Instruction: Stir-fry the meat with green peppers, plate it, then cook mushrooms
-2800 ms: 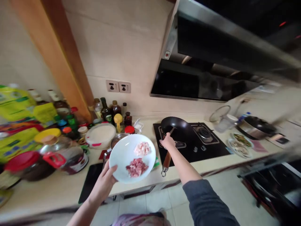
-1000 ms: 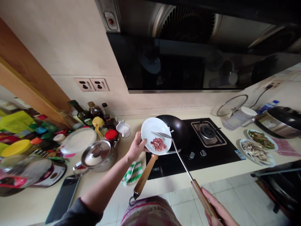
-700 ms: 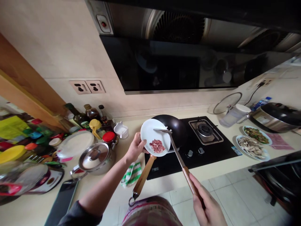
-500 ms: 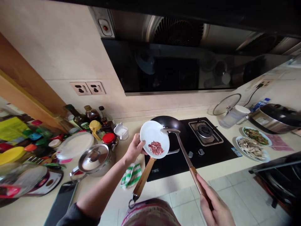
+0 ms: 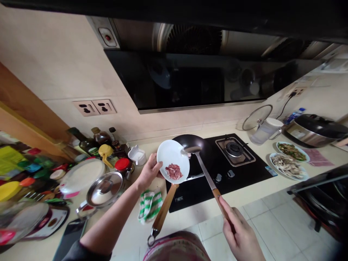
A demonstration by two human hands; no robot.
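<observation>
My left hand grips the rim of a white plate, which is tilted above the wok. A small heap of raw sliced meat lies on its lower part. Closed round a wooden handle, my right hand holds a metal spatula. The spatula's head is at the plate's right edge, with a bit of meat by it. Behind the plate sits the dark wok on the left burner; its wooden handle points toward me. The plate hides part of the wok's inside.
The black gas hob has a second burner on the right. Beyond it stand plates of sliced mushrooms and cooked greens, a jug and a cooker. Leftward are a lidded pot, bottles and a green-striped cloth.
The view has shifted slightly. A bit of meat now shows between the spatula's head and the plate's edge. Both hands keep their holds, and the meat heap stays on the plate.
</observation>
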